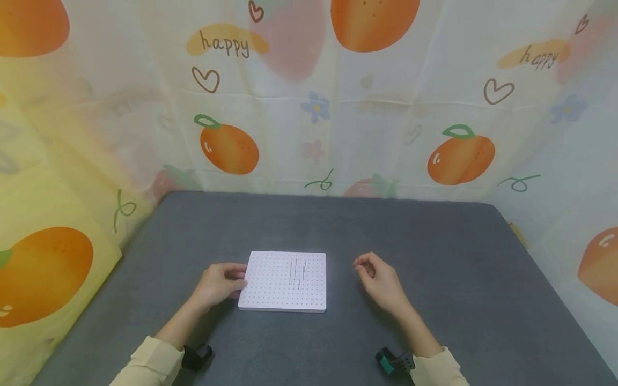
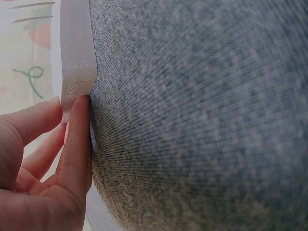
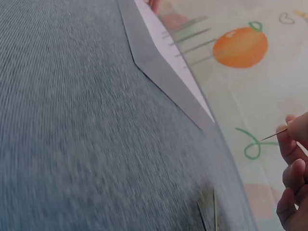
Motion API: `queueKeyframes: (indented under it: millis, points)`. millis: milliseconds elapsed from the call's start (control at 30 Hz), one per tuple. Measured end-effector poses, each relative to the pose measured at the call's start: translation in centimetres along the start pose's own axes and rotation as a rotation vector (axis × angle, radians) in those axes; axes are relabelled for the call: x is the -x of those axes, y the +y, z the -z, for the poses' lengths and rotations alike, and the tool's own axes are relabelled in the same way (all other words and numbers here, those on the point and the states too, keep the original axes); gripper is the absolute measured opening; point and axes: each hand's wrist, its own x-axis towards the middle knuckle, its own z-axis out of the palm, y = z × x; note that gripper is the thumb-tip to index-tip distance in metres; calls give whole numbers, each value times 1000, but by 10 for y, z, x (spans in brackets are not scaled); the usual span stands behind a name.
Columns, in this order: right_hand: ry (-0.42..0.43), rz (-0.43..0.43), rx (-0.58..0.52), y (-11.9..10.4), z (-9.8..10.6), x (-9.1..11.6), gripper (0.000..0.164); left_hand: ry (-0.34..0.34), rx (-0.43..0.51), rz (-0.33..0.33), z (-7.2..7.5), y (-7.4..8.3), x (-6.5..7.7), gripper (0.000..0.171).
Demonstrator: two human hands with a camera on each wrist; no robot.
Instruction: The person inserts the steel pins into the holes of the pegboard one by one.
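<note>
A white perforated board (image 1: pixel 275 281) lies on the grey table, with several thin needles (image 1: pixel 296 269) standing upright in its right half. My left hand (image 1: pixel 217 284) grips the board's left edge between thumb and fingers; in the left wrist view the thumb (image 2: pixel 41 118) lies against one face and a finger along the edge. Right of the board, clear of it, my right hand (image 1: pixel 381 281) hovers with curled fingers. The right wrist view shows its thumb and index finger pinching a thin needle (image 3: pixel 274 134) whose tip sticks out.
The grey tabletop (image 1: pixel 458 268) spreads around the board. Two thin needle-like lines (image 3: pixel 215 211) show at the bottom of the right wrist view; what they rest on is unclear. Behind the table hangs a fruit-printed cloth (image 1: pixel 362 128), and another stretch covers the left side.
</note>
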Motion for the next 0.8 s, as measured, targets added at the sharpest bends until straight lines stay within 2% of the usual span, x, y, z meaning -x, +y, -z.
queueKeyframes:
  millis: [333,800]
  points:
    - [20,-25,-20,-13,-21,-4,5,-6,5,-2,1,-2,0,37]
    - [-22,58,14,-31,-44,-4,7,-9,9,17,0,-1,-1,38]
